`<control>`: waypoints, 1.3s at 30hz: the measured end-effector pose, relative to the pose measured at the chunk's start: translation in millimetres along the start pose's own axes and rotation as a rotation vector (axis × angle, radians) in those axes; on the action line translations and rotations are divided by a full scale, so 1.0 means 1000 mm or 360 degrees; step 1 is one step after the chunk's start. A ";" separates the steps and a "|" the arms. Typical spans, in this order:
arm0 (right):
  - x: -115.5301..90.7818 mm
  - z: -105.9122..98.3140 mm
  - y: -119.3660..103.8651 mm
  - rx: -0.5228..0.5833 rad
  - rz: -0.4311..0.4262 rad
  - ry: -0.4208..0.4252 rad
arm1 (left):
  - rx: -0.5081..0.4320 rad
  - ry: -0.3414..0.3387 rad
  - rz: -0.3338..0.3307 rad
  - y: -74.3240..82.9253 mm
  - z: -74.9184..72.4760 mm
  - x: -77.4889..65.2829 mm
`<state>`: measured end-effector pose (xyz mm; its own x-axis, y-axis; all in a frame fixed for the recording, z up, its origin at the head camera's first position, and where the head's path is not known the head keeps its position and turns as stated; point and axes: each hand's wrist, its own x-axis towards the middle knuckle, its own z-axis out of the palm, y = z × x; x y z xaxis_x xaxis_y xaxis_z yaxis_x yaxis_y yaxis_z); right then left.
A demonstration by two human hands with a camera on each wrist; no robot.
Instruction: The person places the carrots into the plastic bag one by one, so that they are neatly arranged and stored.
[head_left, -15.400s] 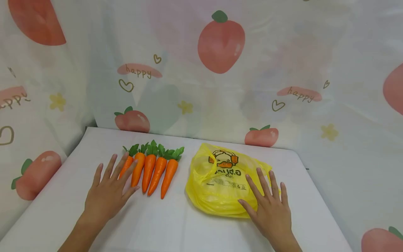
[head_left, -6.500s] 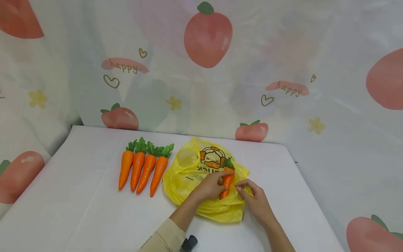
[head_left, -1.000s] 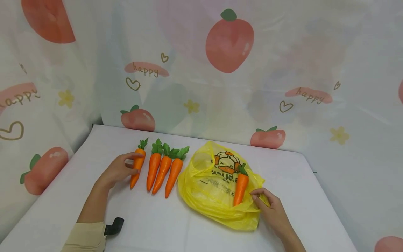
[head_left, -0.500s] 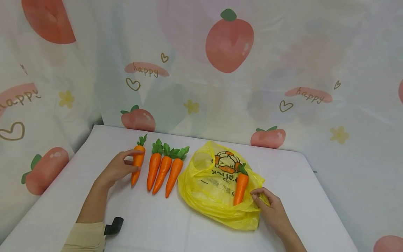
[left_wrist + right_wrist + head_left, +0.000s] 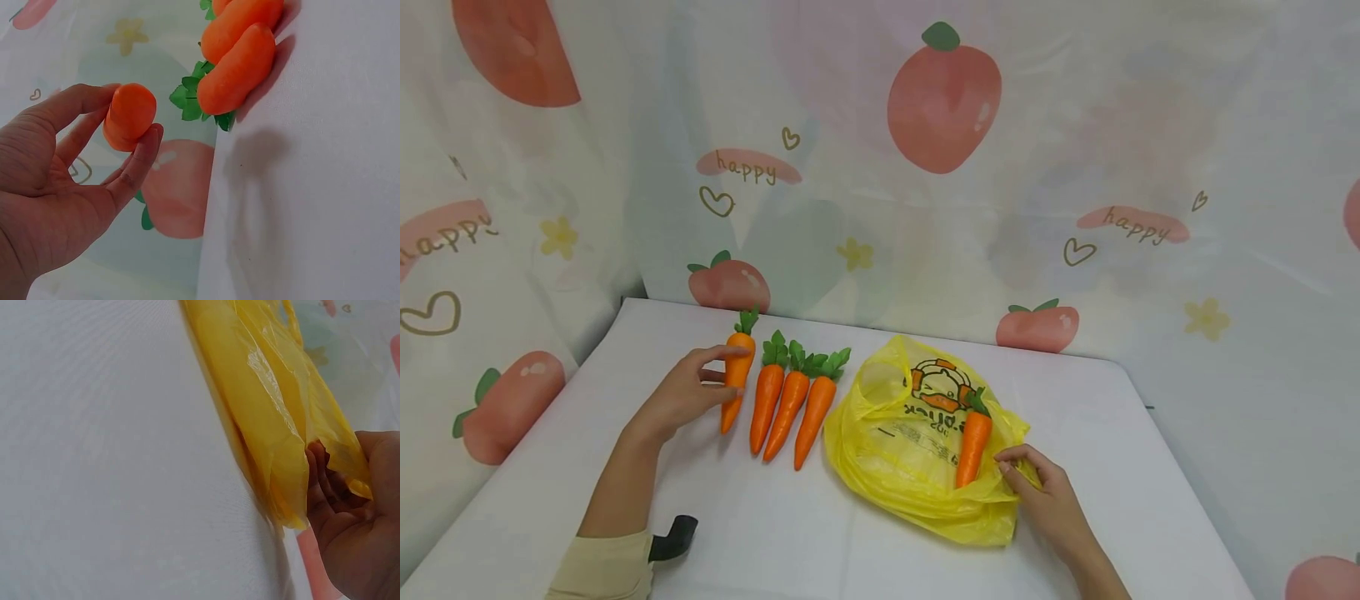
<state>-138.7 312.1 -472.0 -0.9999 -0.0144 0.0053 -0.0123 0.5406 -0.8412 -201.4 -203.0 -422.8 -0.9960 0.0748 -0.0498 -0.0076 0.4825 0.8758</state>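
Note:
My left hand [image 5: 681,392] pinches an orange carrot [image 5: 739,367] with green leaves between thumb and fingers. In the left wrist view, that carrot [image 5: 130,115] is raised off the table, its shadow falling on the white cloth. Just right of it, three more carrots [image 5: 787,412] lie side by side, leaves pointing away from me. A yellow plastic bag [image 5: 895,467] with a duck print lies at the centre right. One carrot [image 5: 973,446] rests at the bag, its leaves over the print. My right hand [image 5: 1048,496] pinches the bag's right edge, also seen gripping the yellow plastic [image 5: 269,425] up close.
The table [image 5: 760,533] wears a white cover. Behind it and at the left hang fruit-printed curtains [image 5: 850,167]. A black fitting [image 5: 673,539] sticks out beside my left sleeve [image 5: 602,567].
Over the last second my left hand has lifted its carrot up and away from me, slightly right. My right hand stays at the bag. Earlier, a first carrot went from the row to the bag.

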 end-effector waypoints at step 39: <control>-0.002 0.000 -0.007 0.0103 0.0036 0.0002 | -0.0162 -0.0163 0.0223 0.052 0.035 -0.013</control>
<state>-137.1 308.5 -465.7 -0.9999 -0.0015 -0.0131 0.0107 0.4853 -0.8743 -185.3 -148.1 -393.9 -0.9736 0.2259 0.0320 0.1163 0.3710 0.9213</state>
